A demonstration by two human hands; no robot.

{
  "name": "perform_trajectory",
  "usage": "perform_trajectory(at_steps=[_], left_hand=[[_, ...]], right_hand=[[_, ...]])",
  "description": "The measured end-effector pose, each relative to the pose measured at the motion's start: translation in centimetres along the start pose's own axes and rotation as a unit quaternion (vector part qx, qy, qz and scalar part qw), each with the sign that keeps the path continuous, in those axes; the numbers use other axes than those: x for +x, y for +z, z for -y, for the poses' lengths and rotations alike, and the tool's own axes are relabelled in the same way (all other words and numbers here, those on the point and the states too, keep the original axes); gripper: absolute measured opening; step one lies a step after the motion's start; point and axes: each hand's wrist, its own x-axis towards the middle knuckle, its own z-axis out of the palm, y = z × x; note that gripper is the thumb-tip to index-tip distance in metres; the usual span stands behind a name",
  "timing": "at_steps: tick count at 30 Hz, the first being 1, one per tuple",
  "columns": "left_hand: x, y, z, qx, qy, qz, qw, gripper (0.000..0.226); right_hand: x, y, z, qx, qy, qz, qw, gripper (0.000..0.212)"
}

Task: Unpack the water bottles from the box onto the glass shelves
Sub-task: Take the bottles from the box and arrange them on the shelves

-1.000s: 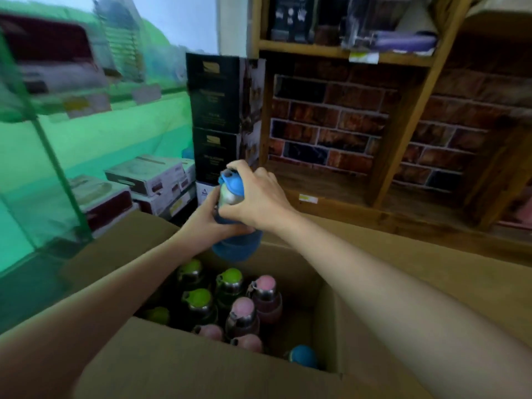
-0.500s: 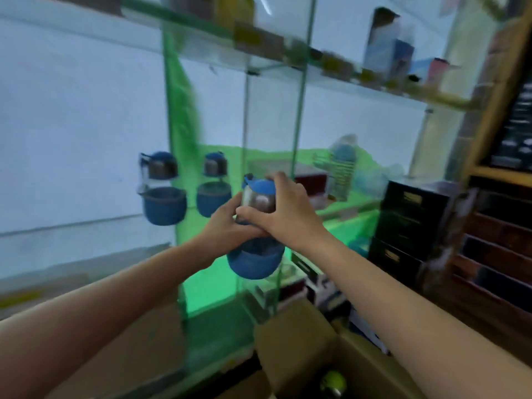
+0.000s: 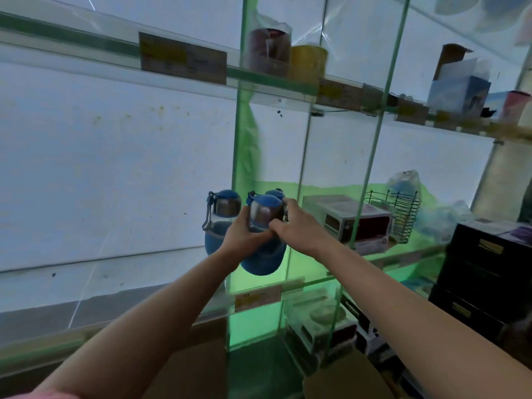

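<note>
Blue-capped, blue-based water bottles (image 3: 260,226) with silver necks; green-edged glass shelves (image 3: 115,272).

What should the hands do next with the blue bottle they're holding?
Probably ease the blue silicone water bottle, gripped by the left hand and right hand, down onto the glass shelf beside the two blue bottles standing there; it is not set down yet.

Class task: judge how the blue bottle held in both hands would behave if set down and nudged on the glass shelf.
The blue bottle looks empty through its clear middle, so probably light. Its rounded base suggests it may rock or tip if nudged. The glass shelf is smooth, so it could slide easily.
</note>
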Motion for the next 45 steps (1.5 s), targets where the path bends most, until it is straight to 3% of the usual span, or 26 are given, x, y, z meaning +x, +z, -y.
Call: perform_trajectory(at_steps=[8,19,25,30,37,45], left_hand=[[1.1,1.2,1.8,0.034,-0.004,-0.028,0.999,0.061],[-1.1,-0.8,-0.4,0.174,0.019,-0.09,0.98,0.095],[-4.6,-0.3,-2.9,0.207,0.095,-0.143,0.963,0.082],[-7.8,5.0,-1.9,0.163,0.167,-0.05,0.971,0.073],[-11.7,18.2,4.1,0.1,0.132,0.134,0.977,0.077],[-20.5,33.2,9.0,0.099,0.08,0.372,0.919,0.098]], right_hand=[[0.7,0.6,-0.6,-0.025,0.009,0.019,0.999,0.057],[-0.7,-0.5,-1.4,0.005,0.007,0.008,1.0,0.066],[-2.8,-1.2,-3.8,0.014,-0.001,-0.026,1.0,0.067],[-5.9,-1.4,-8.4,0.028,0.031,-0.071,0.997,0.064],[-15.6,-2.3,-19.4,0.002,0.16,-0.097,0.982,0.059],[-30.8,-2.6,-30.4,-0.063,0.344,-0.109,0.931,0.056]])
